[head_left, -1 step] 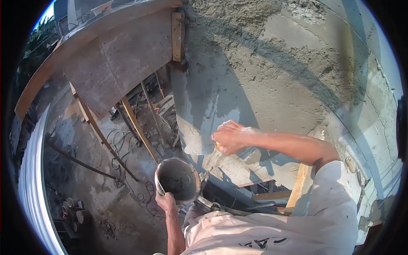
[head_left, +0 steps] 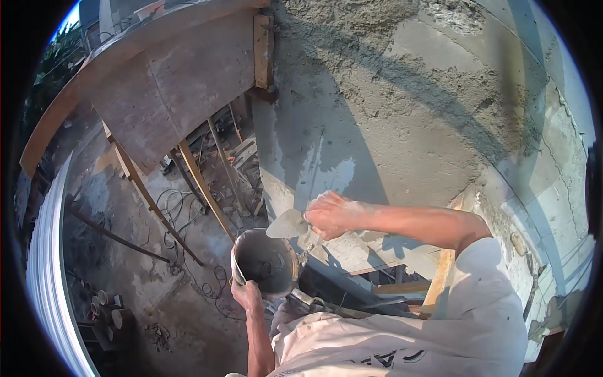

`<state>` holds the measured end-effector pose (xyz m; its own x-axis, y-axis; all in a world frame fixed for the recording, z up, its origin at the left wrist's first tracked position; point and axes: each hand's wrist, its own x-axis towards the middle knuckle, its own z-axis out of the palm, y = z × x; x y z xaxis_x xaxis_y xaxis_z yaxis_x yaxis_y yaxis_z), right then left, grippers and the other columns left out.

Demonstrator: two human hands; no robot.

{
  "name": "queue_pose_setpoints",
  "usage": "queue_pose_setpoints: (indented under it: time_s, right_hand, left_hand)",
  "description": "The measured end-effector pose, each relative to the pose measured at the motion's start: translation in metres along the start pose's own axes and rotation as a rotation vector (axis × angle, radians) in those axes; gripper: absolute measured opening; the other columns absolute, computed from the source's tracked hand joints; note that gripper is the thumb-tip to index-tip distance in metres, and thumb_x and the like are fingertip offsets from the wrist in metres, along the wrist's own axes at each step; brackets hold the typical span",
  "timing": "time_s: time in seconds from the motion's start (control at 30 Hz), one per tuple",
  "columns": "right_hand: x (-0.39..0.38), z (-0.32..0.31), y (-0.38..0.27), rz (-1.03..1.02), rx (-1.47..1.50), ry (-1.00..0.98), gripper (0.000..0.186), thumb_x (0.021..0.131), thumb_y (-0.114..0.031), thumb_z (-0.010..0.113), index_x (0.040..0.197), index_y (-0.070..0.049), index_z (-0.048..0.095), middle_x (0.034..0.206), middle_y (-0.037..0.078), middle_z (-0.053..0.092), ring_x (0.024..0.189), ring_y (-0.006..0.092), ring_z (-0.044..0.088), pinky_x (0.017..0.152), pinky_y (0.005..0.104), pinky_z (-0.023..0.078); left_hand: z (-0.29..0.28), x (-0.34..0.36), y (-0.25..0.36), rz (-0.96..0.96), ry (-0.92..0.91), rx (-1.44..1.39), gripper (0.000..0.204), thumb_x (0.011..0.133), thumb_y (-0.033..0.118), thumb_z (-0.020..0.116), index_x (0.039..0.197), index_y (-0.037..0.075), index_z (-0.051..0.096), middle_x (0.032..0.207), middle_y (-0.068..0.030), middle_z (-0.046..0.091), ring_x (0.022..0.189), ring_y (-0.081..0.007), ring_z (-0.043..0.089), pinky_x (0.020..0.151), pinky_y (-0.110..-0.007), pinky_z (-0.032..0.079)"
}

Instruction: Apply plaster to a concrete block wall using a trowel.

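My right hand is closed on the handle of a pointed trowel, whose blade hangs just above and right of the bucket's top edge. My left hand grips the near-left rim of a round bucket with grey wet mortar inside. Beside the trowel stands a plastered wall face, rough and pitted higher up, with a smoother, damp-looking grey strip along its left.
A brown board on wooden props fills the upper left. Below lie cables, rubble and several small containers on the concrete ground. A corrugated metal sheet curves along the left. A timber stands at lower right.
My right hand has moved left and down toward the bucket, bringing the trowel blade into clearer view. My left hand and the bucket are almost unmoved.
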<state>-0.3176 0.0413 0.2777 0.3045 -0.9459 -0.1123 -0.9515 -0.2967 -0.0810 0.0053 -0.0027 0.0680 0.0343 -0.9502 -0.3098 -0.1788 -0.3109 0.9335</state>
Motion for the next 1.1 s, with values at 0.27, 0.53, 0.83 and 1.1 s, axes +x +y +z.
queue_pose_setpoints:
  time_s: [0.27, 0.53, 0.83, 1.1]
  right_hand:
    - [0.028, 0.159, -0.1, 0.189, 0.307, -0.142, 0.015, 0.077, -0.012, 0.071, 0.085, 0.0, 0.073, 0.092, 0.024, 0.075, 0.09, 0.0415, 0.076, 0.076, 0.0492, 0.06]
    - [0.027, 0.116, -0.101, 0.5, 0.733, -0.215, 0.041, 0.096, -0.031, 0.068, 0.117, 0.004, 0.071, 0.105, 0.032, 0.074, 0.104, 0.0481, 0.072, 0.093, 0.0536, 0.056]
    - [0.051, 0.054, -0.068, 0.527, 0.732, -0.209, 0.054, 0.095, -0.038, 0.068, 0.125, 0.007, 0.071, 0.115, 0.031, 0.074, 0.115, 0.0438, 0.07, 0.101, 0.0481, 0.053]
    - [0.041, -0.11, -0.03, 0.341, 0.446, 0.112, 0.047, 0.096, -0.036, 0.075, 0.122, 0.002, 0.07, 0.1, 0.026, 0.075, 0.097, 0.0407, 0.072, 0.088, 0.0481, 0.054]
  left_hand:
    - [0.019, -0.046, 0.056, 0.042, -0.207, -0.036, 0.079, 0.077, 0.006, 0.052, 0.151, -0.017, 0.045, 0.15, -0.0343, 0.055, 0.148, -0.0329, 0.049, 0.119, -0.035, 0.037]
    - [0.015, -0.029, 0.07, 0.038, -0.196, -0.254, 0.057, 0.077, 0.003, 0.055, 0.131, -0.009, 0.065, 0.119, -0.016, 0.07, 0.111, -0.0251, 0.067, 0.098, -0.035, 0.052]
    - [0.006, -0.006, 0.061, -0.144, -0.003, -0.491, 0.036, 0.075, -0.008, 0.058, 0.11, -0.002, 0.065, 0.093, -0.0017, 0.065, 0.077, -0.0114, 0.056, 0.069, -0.028, 0.047]
    - [-0.032, -0.005, -0.027, -0.075, 0.092, -0.49, 0.053, 0.064, -0.006, 0.053, 0.116, -0.006, 0.065, 0.099, -0.0028, 0.066, 0.084, -0.0177, 0.061, 0.071, -0.028, 0.047]
